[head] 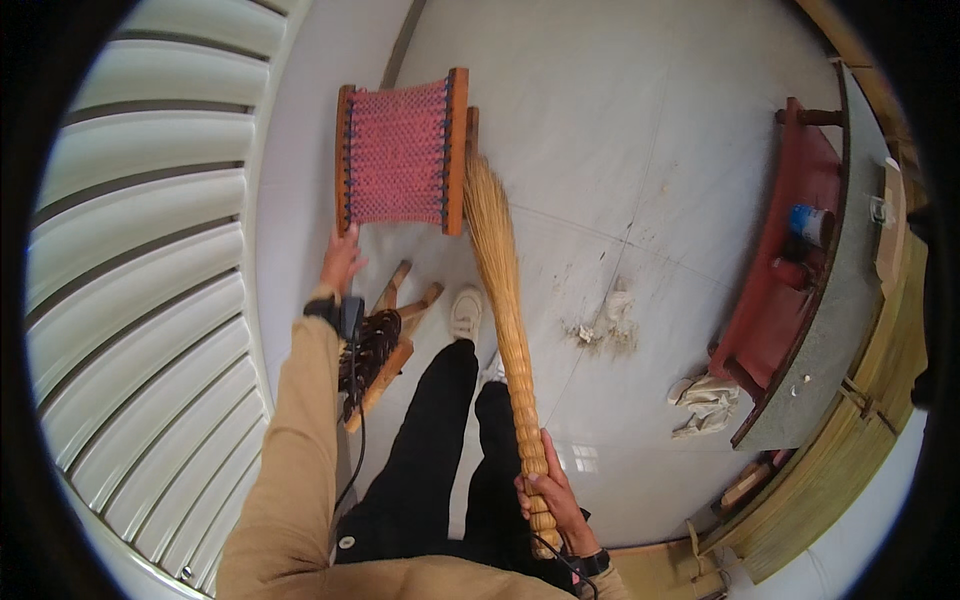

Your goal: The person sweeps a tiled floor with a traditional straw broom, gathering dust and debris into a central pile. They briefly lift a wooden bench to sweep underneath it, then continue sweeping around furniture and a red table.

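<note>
My right hand point(551, 491) is closed around the handle of a straw hand broom point(506, 300). The broom's bristles point away from me and lie against the right side of a small wooden stool with a pink woven seat point(397, 154). At the stool's near left corner is my left hand point(342, 259), fingers partly spread; whether it grips the wooden rail cannot be told. To the right, a heap of swept dirt and crumpled scraps point(604, 326) lies on the pale tiled floor.
A second stool with a dark woven seat point(375, 352) lies near my left leg. White slatted panels point(150, 225) curve along the left. At right stands a red low table point(772, 247) holding cans, with a crumpled cloth point(705, 405) beside its foot.
</note>
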{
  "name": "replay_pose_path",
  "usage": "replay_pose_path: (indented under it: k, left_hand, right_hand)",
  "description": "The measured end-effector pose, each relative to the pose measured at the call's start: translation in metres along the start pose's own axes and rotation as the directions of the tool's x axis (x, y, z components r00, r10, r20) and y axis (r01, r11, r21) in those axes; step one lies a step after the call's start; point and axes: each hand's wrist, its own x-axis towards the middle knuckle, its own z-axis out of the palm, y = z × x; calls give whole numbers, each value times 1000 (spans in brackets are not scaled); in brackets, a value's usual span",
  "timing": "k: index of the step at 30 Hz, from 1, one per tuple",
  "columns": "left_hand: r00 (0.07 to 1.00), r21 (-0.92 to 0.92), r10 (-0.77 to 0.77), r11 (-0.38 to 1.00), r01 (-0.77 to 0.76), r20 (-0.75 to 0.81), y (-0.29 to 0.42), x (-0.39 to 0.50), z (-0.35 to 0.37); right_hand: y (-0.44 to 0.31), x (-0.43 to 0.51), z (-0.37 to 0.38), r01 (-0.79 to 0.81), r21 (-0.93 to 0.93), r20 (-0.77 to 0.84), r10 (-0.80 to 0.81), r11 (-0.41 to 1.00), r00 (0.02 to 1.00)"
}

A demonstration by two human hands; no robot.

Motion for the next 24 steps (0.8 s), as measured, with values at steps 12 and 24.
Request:
replay_pose_path:
  k: [12, 24]
  left_hand:
    - [994, -174, 72, 983, -58, 77, 83, 100, 25]
    - [885, 231, 297, 890, -393, 359, 151, 91, -3]
  right_hand:
    - [-70, 87, 47, 206, -335, 19, -212, 919, 977]
    - [-106, 111, 73, 301, 7, -30, -301, 954, 953]
